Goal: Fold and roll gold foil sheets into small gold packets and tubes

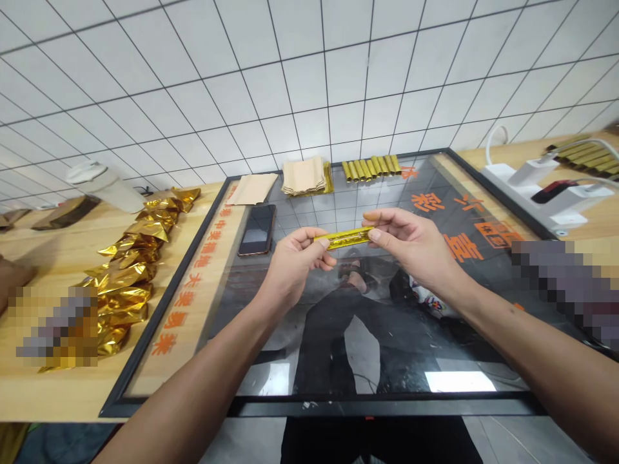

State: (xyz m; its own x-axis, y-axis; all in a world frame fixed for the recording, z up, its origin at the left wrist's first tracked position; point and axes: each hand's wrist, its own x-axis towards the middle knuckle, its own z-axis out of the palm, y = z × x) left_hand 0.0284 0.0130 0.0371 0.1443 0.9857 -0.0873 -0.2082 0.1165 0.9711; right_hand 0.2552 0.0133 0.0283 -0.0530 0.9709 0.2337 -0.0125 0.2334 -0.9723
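A narrow, shiny gold foil strip [348,238] stretches level between my two hands above the glass-topped board. Its left end is pinched by the thumb and fingers of my left hand [302,258]. At the other end, my right hand [401,238] grips it between thumb and fingers. A lengthwise fold or seam shows on the foil; whether anything lies inside I cannot tell. Beyond my hands, a row of small gold tubes [371,169] lies near the wall. A stack of tan paper pieces [304,176] sits beside them, with gold foil showing at its right edge.
A phone [257,230] lies on the black-framed glass board [242,380]. Another tan paper piece [254,189] is behind it. Crumpled gold foil packets [128,277] line the wooden table at left, near a white cup [106,183]. A power strip [527,190] with chargers stands at right.
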